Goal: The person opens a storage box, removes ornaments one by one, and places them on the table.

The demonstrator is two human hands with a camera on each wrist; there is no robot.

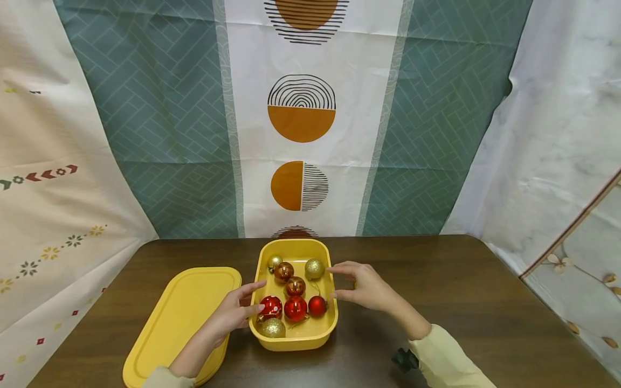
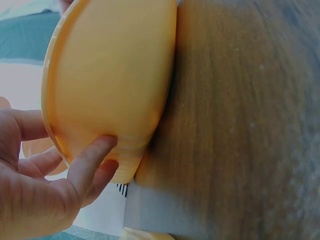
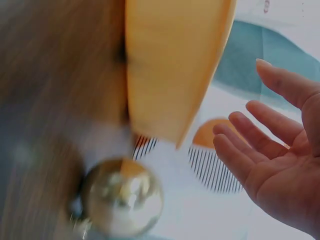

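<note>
A yellow plastic box (image 1: 296, 343) without its lid stands on the table. In it lie several Christmas baubles: a white-dotted red bauble (image 1: 270, 308), two plain red ones (image 1: 295, 309), two copper ones (image 1: 295, 286), and gold ones such as a glittery bauble (image 1: 314, 269). My left hand (image 1: 235, 312) grips the box's left wall, some fingers over the rim and others against the outside. Fingers spread, my right hand (image 1: 366, 285) hovers just off the right wall, holding nothing. A shiny gold bauble (image 3: 122, 197) sits on the table, mostly hidden behind that hand in the head view.
Left of the box lies a flat yellow lid (image 1: 179, 318), partly under my left forearm. The dark wooden table (image 1: 466, 302) extends to the right. Patterned cloth (image 1: 301, 188) hangs behind the table's far edge. A small black device (image 1: 405, 360) is at my right sleeve.
</note>
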